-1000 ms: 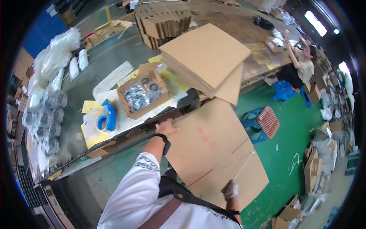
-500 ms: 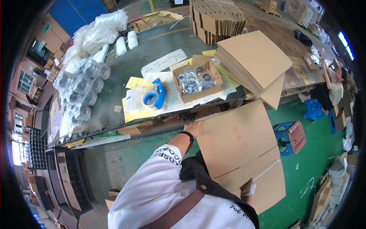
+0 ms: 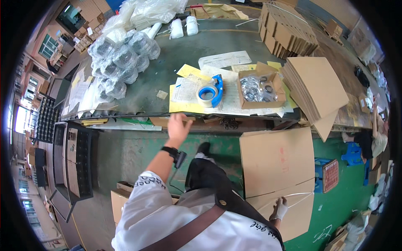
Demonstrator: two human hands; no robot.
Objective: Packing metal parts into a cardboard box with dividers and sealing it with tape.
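Note:
My bare left hand (image 3: 179, 129) is in the air by the bench's front edge, its fingers apart and nothing in them. A dark band with a small black device (image 3: 176, 155) is on that wrist. At my right side stands a stack of large flat cardboard sheets (image 3: 276, 163) with a white strap (image 3: 299, 201) round it. My right hand (image 3: 279, 209), in a whitish glove, is closed round the strap against the cardboard; its fingertips are partly hidden. On the bench ahead lies a blue tape dispenser (image 3: 217, 93) with a roll of clear tape.
Beside the dispenser, an open carton (image 3: 268, 102) holds bagged rings. Bubble-wrapped parts (image 3: 121, 58) pile at the left of the bench (image 3: 180, 52); cardboard sheets (image 3: 320, 85) overhang its right. A blue stool (image 3: 324, 173), a black rack (image 3: 73, 163) and a seated person (image 3: 379, 136) are around.
My left hand has come off the cardboard sheets and moved left, to the bench's edge. The view has swung, so the bench things appear farther right. My right hand stays at the strap.

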